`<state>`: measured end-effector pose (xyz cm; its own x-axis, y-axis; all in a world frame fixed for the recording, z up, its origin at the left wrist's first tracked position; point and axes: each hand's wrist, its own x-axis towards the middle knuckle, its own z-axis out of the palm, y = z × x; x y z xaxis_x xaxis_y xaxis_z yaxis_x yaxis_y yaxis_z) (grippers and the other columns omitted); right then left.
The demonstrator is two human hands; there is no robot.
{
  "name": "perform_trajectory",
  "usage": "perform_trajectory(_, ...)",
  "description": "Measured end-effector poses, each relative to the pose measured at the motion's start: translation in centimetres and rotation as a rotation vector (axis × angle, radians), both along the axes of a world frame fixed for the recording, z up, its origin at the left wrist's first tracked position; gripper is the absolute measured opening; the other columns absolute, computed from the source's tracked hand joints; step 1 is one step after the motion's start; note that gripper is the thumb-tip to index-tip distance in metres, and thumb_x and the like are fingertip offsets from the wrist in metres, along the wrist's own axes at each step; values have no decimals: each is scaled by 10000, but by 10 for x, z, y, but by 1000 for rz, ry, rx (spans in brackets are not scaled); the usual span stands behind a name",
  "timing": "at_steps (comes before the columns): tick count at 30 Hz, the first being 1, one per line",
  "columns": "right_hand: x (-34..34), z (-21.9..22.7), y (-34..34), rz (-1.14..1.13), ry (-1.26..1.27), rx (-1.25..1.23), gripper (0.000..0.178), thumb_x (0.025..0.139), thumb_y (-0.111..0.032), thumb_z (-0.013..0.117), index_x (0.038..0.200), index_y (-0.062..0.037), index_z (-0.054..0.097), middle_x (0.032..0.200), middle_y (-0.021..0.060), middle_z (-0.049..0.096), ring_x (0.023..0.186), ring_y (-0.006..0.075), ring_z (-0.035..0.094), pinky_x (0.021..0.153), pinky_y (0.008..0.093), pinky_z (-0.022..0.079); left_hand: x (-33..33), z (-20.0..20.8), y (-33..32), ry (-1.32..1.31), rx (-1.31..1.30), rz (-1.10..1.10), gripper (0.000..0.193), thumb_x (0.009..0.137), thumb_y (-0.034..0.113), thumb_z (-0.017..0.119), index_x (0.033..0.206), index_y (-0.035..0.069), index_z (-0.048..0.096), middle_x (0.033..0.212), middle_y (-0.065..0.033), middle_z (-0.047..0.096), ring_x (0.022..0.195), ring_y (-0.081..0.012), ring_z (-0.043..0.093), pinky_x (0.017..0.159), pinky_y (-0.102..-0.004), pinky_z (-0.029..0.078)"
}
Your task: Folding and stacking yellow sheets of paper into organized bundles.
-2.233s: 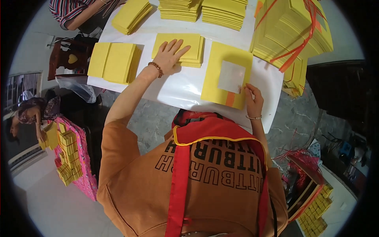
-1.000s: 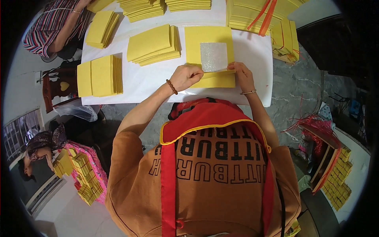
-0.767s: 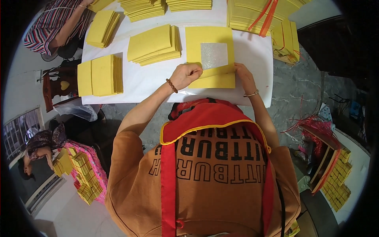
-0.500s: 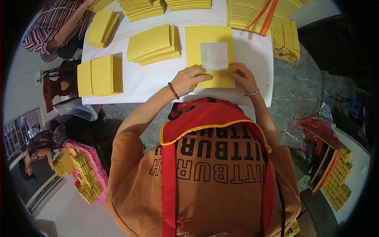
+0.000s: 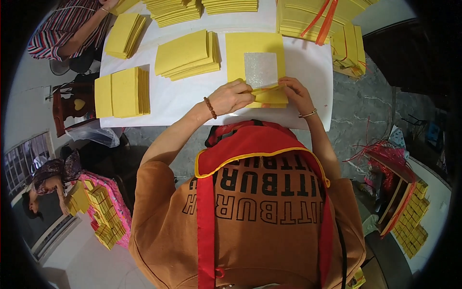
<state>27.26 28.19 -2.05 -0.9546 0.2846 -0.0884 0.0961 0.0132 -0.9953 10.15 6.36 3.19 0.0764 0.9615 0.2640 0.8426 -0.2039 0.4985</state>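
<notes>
A yellow sheet of paper (image 5: 255,42) with a silver square (image 5: 261,68) at its middle lies before me, near the table's front edge. My left hand (image 5: 230,98) pinches the left end of a folded yellow strip at the sheet's near side. The right end of that strip is between the fingers of my right hand (image 5: 297,95). The fold stands slightly raised and runs just under the silver square. More yellow paper shows flat beneath it, toward me.
Stacks of folded yellow paper (image 5: 185,52) (image 5: 129,91) stand left on the white table (image 5: 308,115). Larger yellow stacks (image 5: 308,17) with red ties lie at the far right. A co-worker's arm (image 5: 86,36) reaches in at far left; another person (image 5: 50,180) is farther left.
The folded strip has tilted and opened a little, showing a layer beneath it. My hands have shifted only slightly. The co-worker's arm at far left has moved a little.
</notes>
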Motion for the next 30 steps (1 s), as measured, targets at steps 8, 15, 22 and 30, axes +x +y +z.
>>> perform_trajectory(8, -3, -16, -9, -87, 93, 169, 236, 814, -97, 612, 1035, -17, 589, 1066, 59, 574, 1001, 161, 532, 871, 276, 416, 3, 5, 2, -180, -248, 261, 191, 809, 134, 579, 972, 40, 546, 1041, -135, 553, 843, -306, 580, 749, -387, 479)
perform_trajectory(15, -7, -18, -4, -99, -70, -134, 159, 853, -115, 594, 991, -40, 568, 932, 3, 569, 857, 69, 528, 781, 227, 429, -24, 0, -20, -147, -45, 386, 363, 742, 25, 577, 1104, 38, 554, 1173, -170, 515, 1107, -339, 465, 931, -406, 397)
perform_trajectory(22, 1, 24, -5, -180, 235, 343, 192, 772, -50, 638, 961, -61, 608, 1015, 44, 618, 1029, 189, 556, 870, 292, 418, -15, 8, -22, 82, 114, 408, 406, 687, -23, 553, 1080, 75, 585, 1114, -143, 557, 1056, -315, 507, 902, -395, 419)
perform_trajectory(30, 9, 38, -10, 213, 234, 410, 256, 742, -77, 665, 997, -65, 642, 1018, 106, 644, 943, 250, 609, 812, 320, 453, 12, -6, -44, -173, 5, 374, 240, 804, 58, 518, 1037, 72, 576, 949, -138, 600, 915, -288, 568, 762, -378, 463)
